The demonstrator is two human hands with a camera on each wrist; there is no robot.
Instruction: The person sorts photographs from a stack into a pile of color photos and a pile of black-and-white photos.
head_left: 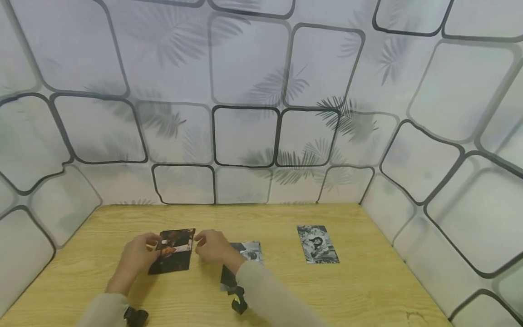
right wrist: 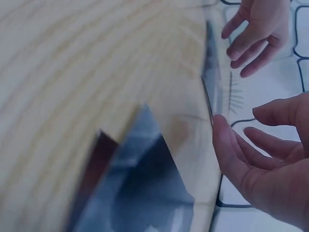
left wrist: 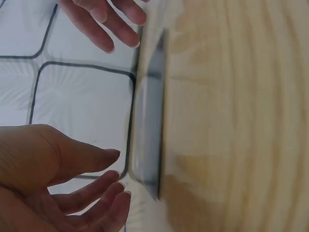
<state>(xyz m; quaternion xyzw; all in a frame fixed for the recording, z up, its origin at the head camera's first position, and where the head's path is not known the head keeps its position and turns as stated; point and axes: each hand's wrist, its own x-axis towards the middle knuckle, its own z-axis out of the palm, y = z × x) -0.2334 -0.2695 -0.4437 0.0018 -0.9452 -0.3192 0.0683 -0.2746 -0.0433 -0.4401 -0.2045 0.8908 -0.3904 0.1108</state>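
A dark colour photo print (head_left: 175,256) lies flat on the wooden table, between my two hands. My left hand (head_left: 140,254) is by its left edge, fingers loosely bent and thumb apart from them, holding nothing. By the right edge is my right hand (head_left: 212,245); in the right wrist view a fingertip (right wrist: 221,128) is right at the print's edge. Seen from the left wrist, the print (left wrist: 152,116) lies thin along the tabletop, with both hands beside it. Black-and-white prints (head_left: 251,250) lie beneath my right forearm, partly hidden by it.
Another black-and-white print (head_left: 318,245) lies apart on the right of the table (head_left: 367,281). In the right wrist view, a reddish dark print (right wrist: 99,159) shows under a grey one (right wrist: 149,169). Patterned fabric walls (head_left: 245,136) enclose the table at the back and sides.
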